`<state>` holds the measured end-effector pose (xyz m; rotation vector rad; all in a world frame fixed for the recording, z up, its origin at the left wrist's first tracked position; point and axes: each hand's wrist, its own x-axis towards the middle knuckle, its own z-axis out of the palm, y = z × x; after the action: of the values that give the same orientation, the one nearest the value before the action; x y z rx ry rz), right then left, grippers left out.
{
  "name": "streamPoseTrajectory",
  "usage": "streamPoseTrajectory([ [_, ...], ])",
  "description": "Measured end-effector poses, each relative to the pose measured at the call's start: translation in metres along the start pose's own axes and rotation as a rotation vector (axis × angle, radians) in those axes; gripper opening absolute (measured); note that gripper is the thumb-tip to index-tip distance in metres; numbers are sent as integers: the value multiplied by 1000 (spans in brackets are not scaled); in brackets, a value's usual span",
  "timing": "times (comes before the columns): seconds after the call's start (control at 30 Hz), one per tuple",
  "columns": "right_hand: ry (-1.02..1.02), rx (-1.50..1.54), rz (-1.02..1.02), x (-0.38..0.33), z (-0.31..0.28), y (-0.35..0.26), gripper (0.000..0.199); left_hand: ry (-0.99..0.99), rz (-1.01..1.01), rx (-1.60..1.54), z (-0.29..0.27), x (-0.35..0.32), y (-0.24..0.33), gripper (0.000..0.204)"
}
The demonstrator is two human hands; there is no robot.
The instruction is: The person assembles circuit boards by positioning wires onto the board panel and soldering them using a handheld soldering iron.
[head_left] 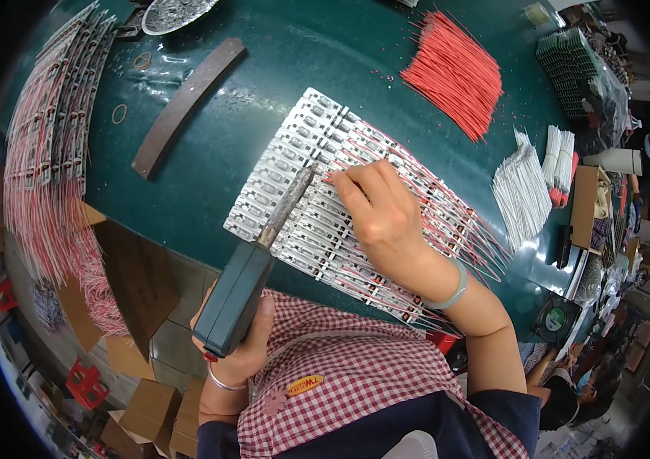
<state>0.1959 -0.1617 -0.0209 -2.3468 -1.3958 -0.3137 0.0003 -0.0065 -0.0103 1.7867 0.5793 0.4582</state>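
Note:
My left hand [245, 356] is wrapped round the dark grey-green body of a soldering gun [235, 294]. Its scorched metal tip reaches up and right, ending at the panel of white circuit boards [271, 180], which lies flat on the table in repeated rows. Over the panel's middle, my right hand [386, 218] is closed in a pinch on a thin red wire [331, 177], close to the solder tip. The fingers partly hide the wire's end. Red and white wires [447, 203] run from the boards toward the right.
A bundle of red wires [455, 76] lies at the far right of the green table [195, 203], with white wires [521, 187] nearer. A curved brown strip [187, 107] lies left of the panel. Wired boards [57, 115] hang over the left edge above a cardboard box [138, 283].

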Motion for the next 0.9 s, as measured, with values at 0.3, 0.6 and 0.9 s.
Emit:
streamPoseTrajectory([
  [0.3,86,75,30,-4,1,-11,39,-43,35,38,-3,-1,-2,22],
  [0.6,29,50,-10,-7,4,-7,32,-132,12,58,-3,2,2,19],
  [0.9,16,31,-10,-4,2,-10,35,-155,46,99,-4,4,-1,20],
])
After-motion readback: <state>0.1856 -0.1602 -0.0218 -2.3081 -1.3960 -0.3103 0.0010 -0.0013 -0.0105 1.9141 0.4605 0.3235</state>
